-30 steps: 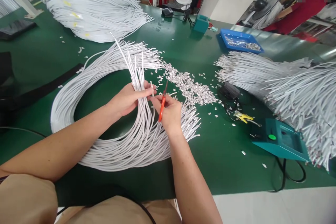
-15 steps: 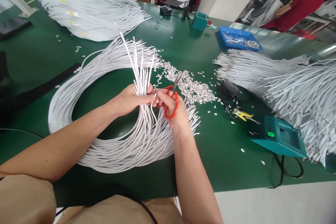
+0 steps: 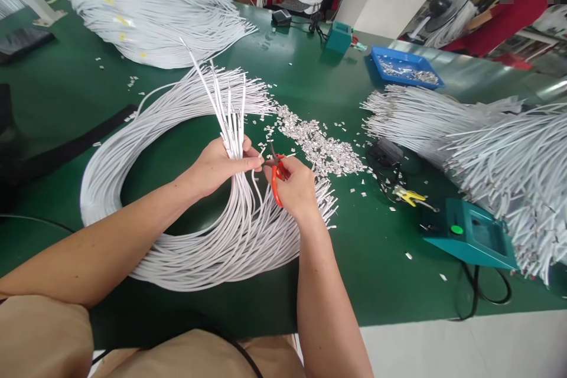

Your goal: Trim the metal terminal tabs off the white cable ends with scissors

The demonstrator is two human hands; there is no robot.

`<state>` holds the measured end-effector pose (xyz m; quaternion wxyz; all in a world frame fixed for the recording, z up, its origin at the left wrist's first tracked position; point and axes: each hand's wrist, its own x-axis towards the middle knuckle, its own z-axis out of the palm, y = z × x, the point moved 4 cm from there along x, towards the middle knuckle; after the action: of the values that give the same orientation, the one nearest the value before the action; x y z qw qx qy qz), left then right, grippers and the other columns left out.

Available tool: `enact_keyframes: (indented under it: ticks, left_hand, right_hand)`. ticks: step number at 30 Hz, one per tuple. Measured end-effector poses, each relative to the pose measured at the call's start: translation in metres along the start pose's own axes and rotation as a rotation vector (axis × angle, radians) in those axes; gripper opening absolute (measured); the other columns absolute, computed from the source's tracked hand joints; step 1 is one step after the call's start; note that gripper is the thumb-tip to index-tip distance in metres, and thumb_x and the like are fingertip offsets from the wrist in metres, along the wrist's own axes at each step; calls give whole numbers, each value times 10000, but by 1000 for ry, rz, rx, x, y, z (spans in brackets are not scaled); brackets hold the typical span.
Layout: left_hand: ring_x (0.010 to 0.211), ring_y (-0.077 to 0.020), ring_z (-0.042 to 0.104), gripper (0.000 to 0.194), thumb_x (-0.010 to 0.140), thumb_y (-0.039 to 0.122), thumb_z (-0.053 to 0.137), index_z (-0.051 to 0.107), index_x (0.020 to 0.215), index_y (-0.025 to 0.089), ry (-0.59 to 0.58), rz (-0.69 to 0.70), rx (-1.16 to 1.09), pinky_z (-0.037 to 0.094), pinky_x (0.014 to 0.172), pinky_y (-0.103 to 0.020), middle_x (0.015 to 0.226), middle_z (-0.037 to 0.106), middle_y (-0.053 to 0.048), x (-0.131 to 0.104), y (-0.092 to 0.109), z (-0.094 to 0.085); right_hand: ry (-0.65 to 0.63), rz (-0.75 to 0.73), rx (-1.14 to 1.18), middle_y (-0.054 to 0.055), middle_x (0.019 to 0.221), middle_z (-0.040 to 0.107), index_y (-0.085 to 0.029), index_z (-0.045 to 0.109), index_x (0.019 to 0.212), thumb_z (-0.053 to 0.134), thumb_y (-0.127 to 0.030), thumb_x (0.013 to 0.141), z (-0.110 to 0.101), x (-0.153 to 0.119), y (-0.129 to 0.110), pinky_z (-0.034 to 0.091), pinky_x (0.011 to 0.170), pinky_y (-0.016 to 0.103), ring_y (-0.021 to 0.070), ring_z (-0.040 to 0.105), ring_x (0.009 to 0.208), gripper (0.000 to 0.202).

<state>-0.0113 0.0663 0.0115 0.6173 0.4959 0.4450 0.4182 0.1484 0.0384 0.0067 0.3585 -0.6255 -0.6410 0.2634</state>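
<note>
My left hand [image 3: 225, 162] is closed round several white cables [image 3: 232, 130] whose ends point up and away. The fingertips pinch one cable end just right of the bunch. My right hand [image 3: 292, 184] holds red-handled scissors [image 3: 277, 180], with the dark blades pointing away from me, beside that pinched end. Below both hands lies a large coil of white cables [image 3: 212, 266], curving round to the left. Many small whitish pieces [image 3: 328, 144] are scattered on the green table beyond my right hand.
A large cable bundle [image 3: 146, 12] lies at the back left, more cables [image 3: 522, 171] at the right. A blue tray [image 3: 405, 65], teal devices [image 3: 473, 233], a black adapter [image 3: 385, 152] and a yellow clip [image 3: 410, 195] are on the table [image 3: 376, 283]. Two people are beyond.
The scissors have turned in my right hand, and their blades have swung left towards the pinched cable end. The upright cables in my left hand have tilted left.
</note>
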Motion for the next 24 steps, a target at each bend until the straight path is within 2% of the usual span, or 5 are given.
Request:
enact_keyframes:
  ticks: [3,7,14,18,24]
  left_hand:
    - [688,-165,662,356,608,231,809,488,755,182,11,15,33,498,739,-329,715,657,21,0,1,-1]
    - [699,-172,665,335,615,236,800,496,744,180,1,41,94,503,720,-320,707,658,17,0,2,-1]
    - [775,-187,657,339,600,258,803,510,753,184,22,72,200,499,738,-321,766,663,5,-1,2,-3]
    - [724,-185,674,305,636,248,780,499,738,186,6,29,162,506,730,-325,701,657,16,-1,1,-1]
    - [703,-172,688,260,680,198,733,485,756,185,-18,-8,72,526,704,-313,739,693,-1,-3,5,3]
  right_hand:
    - [-47,-68,-154,-15,646,507,-190,491,594,580,-339,808,2,-2,0,287,519,259,106,397,556,275]
    - [-64,-102,-227,-6,662,521,-184,501,618,554,-326,837,3,-4,-3,283,540,259,106,405,567,265]
    - [14,-157,-324,-3,650,532,-185,516,605,573,-298,829,-1,-5,-5,290,579,269,116,417,581,257]
    - [23,-166,-350,-6,645,528,-186,512,596,560,-271,826,0,-5,-6,303,599,276,116,413,576,250]
    - [-1,-127,-295,3,669,542,-186,533,600,570,-266,806,-2,-6,-2,307,589,278,120,429,588,224]
